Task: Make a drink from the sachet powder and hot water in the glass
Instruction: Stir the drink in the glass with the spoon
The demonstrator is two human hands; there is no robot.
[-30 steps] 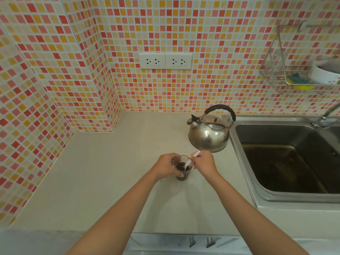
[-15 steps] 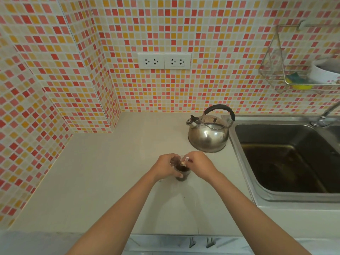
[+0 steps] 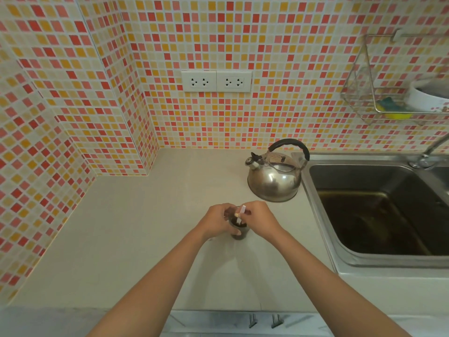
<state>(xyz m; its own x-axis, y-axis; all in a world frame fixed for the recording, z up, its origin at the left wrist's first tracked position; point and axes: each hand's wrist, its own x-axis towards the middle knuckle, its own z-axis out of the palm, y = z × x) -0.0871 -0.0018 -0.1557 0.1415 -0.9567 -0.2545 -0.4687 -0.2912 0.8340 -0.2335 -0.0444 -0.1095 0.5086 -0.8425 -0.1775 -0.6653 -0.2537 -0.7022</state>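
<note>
A small glass (image 3: 240,231) with dark liquid stands on the beige counter (image 3: 136,239), between both hands. My left hand (image 3: 217,221) grips the glass from its left side. My right hand (image 3: 261,218) pinches a thin white stick (image 3: 241,213), perhaps the rolled sachet, whose lower end dips into the dark drink. Most of the glass is hidden by the fingers. A steel kettle (image 3: 274,177) with a black handle stands behind the glass, to the right.
A steel sink (image 3: 379,210) lies to the right of the kettle, with a tap (image 3: 430,154) at its far corner. A wire rack (image 3: 393,93) on the tiled wall holds a white bowl and a sponge. Two wall sockets (image 3: 216,81) sit above the counter.
The white stick has swung from leaning out to the right to nearly upright inside the glass, as my right hand moved a little left over the rim. My left hand stays on the glass.
</note>
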